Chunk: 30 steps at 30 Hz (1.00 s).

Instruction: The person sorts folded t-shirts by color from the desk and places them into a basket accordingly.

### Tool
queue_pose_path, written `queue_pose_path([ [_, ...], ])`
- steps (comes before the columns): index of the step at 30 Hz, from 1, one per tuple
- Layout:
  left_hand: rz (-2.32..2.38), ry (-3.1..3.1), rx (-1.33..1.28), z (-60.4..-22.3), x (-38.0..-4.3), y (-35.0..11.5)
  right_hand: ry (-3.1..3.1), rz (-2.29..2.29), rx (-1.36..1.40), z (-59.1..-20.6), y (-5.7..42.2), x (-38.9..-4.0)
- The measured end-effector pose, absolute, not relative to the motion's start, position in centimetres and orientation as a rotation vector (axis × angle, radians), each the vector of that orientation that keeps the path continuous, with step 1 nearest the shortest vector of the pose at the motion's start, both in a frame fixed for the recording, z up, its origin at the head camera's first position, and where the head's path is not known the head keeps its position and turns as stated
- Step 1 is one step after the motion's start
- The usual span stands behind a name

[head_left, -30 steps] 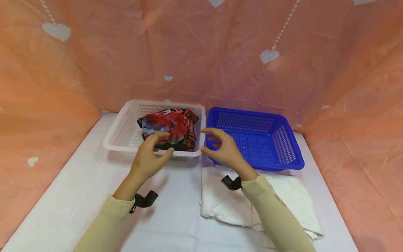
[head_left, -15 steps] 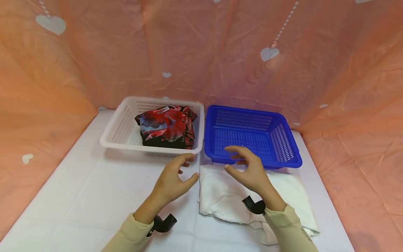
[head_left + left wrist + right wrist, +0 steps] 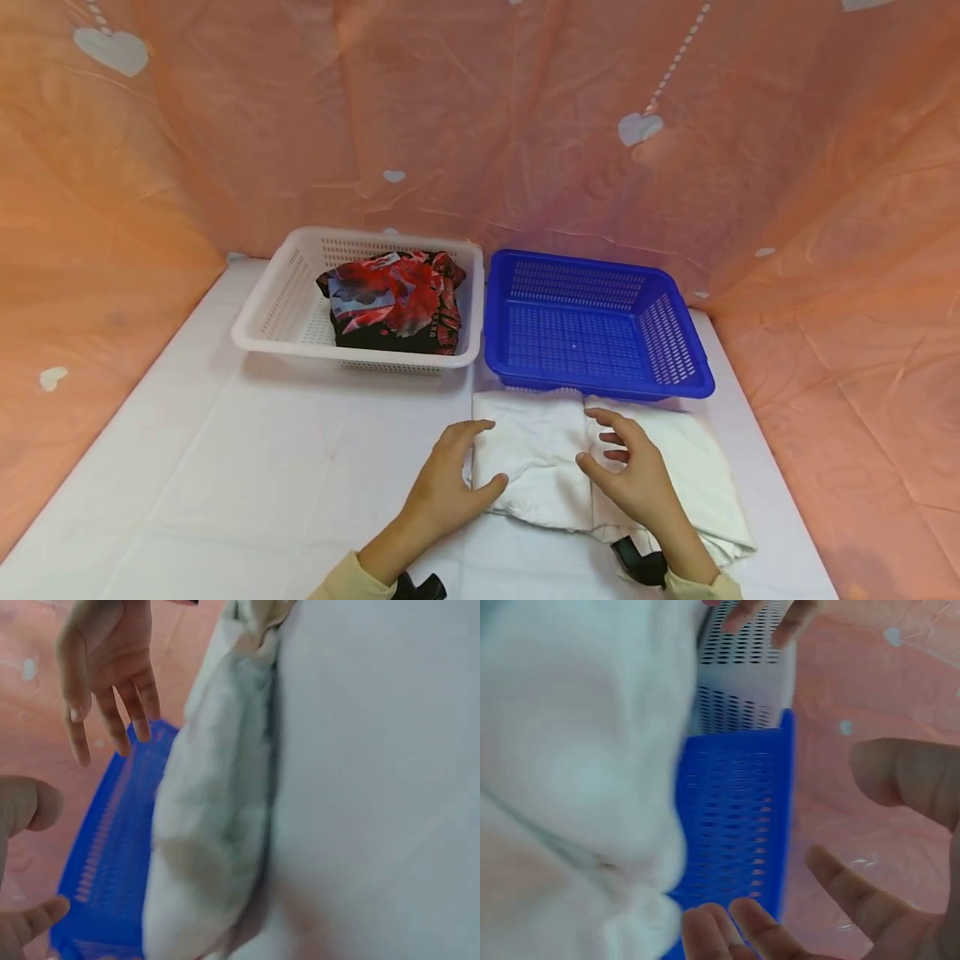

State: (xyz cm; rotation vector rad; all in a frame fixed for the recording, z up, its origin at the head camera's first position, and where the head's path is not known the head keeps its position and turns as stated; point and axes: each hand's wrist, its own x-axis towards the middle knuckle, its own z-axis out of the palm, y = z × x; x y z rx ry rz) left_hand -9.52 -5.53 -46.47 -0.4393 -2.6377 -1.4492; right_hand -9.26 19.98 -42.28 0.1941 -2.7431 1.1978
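Observation:
A folded white cloth [image 3: 536, 467], perhaps a garment, lies on the table in front of the blue basket. My left hand [image 3: 447, 487] is at the cloth's left edge, thumb and fingers spread apart with nothing between them. Over the middle of the cloth hovers my right hand [image 3: 637, 479], its fingers loosely bent and holding nothing. In the left wrist view the cloth [image 3: 210, 810] shows as a thick soft fold. Both wrist views are partly blurred, so whether any fingertip touches the cloth I cannot tell.
At the back left stands a white plastic basket [image 3: 258, 333] holding a folded black and red printed garment [image 3: 397, 300]. Beside it on the right is a blue plastic basket [image 3: 600, 387]. An orange curtain [image 3: 450, 108] with hearts surrounds the white-covered table [image 3: 262, 475].
Both hands have moved from near the two baskets down and to the right, toward the white cloth. The printed garment stays in the white basket.

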Motion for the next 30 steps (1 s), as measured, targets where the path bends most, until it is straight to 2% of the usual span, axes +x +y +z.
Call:
queue_pose_path([
  [10,-1.495,-2.705,-0.399,-48.6,-9.3,-5.0,-2.97,1.178,0.052,-45.2,20.2,-8.8],
  [17,-1.599,-2.741,-0.381,-49.1,-10.1,-5.3,-2.907,1.265,0.118,-45.6,19.8,-9.2],
  [30,-1.715,-2.807,-0.367,-48.6,-10.8,-4.4,-2.862,1.235,0.039,-46.0,19.2,-9.1],
])
